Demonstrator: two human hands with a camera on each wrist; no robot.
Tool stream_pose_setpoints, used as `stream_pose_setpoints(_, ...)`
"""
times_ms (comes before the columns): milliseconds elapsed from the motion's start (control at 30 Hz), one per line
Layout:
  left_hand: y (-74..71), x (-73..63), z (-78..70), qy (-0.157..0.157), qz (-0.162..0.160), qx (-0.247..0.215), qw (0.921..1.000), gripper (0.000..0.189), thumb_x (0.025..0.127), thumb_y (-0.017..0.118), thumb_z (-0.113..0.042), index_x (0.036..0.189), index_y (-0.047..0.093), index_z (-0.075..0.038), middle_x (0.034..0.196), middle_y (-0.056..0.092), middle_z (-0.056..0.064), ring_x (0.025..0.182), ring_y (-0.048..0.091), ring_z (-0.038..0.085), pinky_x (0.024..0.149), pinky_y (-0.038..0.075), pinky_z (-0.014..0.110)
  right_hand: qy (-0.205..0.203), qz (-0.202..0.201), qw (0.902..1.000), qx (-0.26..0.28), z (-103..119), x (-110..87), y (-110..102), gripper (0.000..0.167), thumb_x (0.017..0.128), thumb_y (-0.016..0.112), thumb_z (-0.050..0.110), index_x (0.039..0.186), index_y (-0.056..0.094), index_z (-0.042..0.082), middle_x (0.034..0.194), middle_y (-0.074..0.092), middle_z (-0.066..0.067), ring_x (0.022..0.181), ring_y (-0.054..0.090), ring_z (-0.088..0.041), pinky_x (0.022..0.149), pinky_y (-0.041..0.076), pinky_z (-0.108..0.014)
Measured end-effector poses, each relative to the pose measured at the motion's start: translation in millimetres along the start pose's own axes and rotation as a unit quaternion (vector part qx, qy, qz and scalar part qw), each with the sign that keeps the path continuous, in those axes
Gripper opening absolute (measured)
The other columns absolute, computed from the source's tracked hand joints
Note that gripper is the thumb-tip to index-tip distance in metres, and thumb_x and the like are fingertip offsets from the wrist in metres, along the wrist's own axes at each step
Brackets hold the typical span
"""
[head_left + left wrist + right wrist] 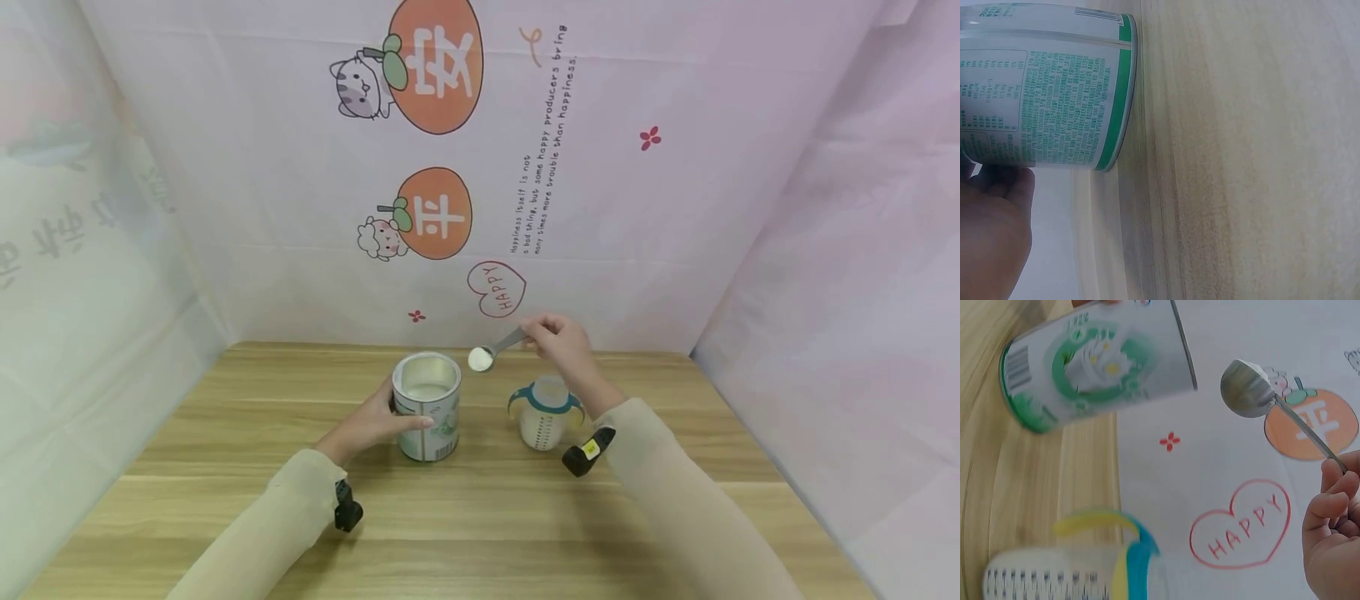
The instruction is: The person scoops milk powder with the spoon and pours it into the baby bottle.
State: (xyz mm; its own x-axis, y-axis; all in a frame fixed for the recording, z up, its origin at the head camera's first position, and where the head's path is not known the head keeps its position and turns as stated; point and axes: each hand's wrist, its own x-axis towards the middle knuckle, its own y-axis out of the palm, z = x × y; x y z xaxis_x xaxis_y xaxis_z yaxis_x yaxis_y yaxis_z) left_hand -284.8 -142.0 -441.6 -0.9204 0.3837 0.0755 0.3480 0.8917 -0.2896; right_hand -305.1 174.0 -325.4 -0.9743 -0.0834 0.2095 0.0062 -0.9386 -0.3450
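An open milk powder can [435, 429], white with green print, stands on the table, and pale powder shows inside it. My left hand [381, 421] grips the can's left side, thumb across the front; in the left wrist view the fingers [1019, 187] reach behind it. Between its fingers and thumb my right hand [558, 340] pinches the handle of a metal measuring spoon [1247, 390]. White powder [480, 359] fills the spoon's bowl, held in the air between the can and a baby bottle [542, 427]. That bottle stands upright below the right hand, with blue and yellow handles and whitish contents.
The wood-grain table [450, 533] ends against a white printed cloth backdrop [622, 275]. Cloth walls also rise at the left and right sides. Each wrist wears a small black camera, such as the right wrist camera [579, 460].
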Motion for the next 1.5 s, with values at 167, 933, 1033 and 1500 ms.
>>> stream_pose_setpoints(167, 0.8, -0.7, -0.9, -0.003, -0.002, 0.002, 1.0, 0.105, 0.08, 0.086, -0.032, 0.158, 0.016, -0.03, 0.148, 0.044, 0.014, 0.137, 0.041, 0.034, 0.112, 0.029, 0.059, 0.007, -0.012, 0.9998, -0.012, -9.5, -5.8, -21.1, 0.035, 0.101, 0.061, 0.032, 0.104, 0.065, -0.003, 0.089, 0.062, -0.004, 0.083, 0.052, -0.019, 0.076, 0.051, -0.023)
stream_pose_setpoints(933, 0.6, -0.3, -2.1, 0.001, 0.003, -0.004, 1.0, 0.103, 0.081, 0.086, -0.03, 0.157, 0.017, -0.032, 0.148, 0.043, 0.014, 0.137, 0.04, 0.033, 0.113, 0.027, 0.058, 0.015, -0.052, 0.9967, -0.06, -50.7, -24.7, -80.9, 0.044, 0.102, 0.059, 0.038, 0.111, 0.063, -0.005, 0.095, 0.062, -0.006, 0.087, 0.053, -0.015, 0.083, 0.051, -0.027)
stream_pose_setpoints(1033, 0.4, -0.7, -1.6, 0.001, 0.001, -0.001, 1.0, 0.104, 0.08, 0.086, -0.031, 0.158, 0.017, -0.033, 0.149, 0.043, 0.014, 0.137, 0.039, 0.032, 0.113, 0.026, 0.059, 0.007, -0.052, 0.9958, -0.075, -53.0, -26.1, -82.7, 0.043, 0.102, 0.058, 0.038, 0.11, 0.064, -0.004, 0.094, 0.063, -0.005, 0.09, 0.054, -0.019, 0.081, 0.051, -0.027)
stream_pose_setpoints(1500, 0.4, -0.3, -1.8, 0.001, 0.001, -0.007, 1.0, 0.104, 0.08, 0.087, -0.029, 0.157, 0.017, -0.031, 0.147, 0.044, 0.015, 0.136, 0.041, 0.033, 0.113, 0.029, 0.058, -0.153, -0.102, 0.9624, -0.199, -55.5, -36.6, -71.1, 0.022, 0.099, 0.066, 0.028, 0.092, 0.072, 0.008, 0.079, 0.068, -0.002, 0.066, 0.056, -0.019, 0.055, 0.044, -0.023)
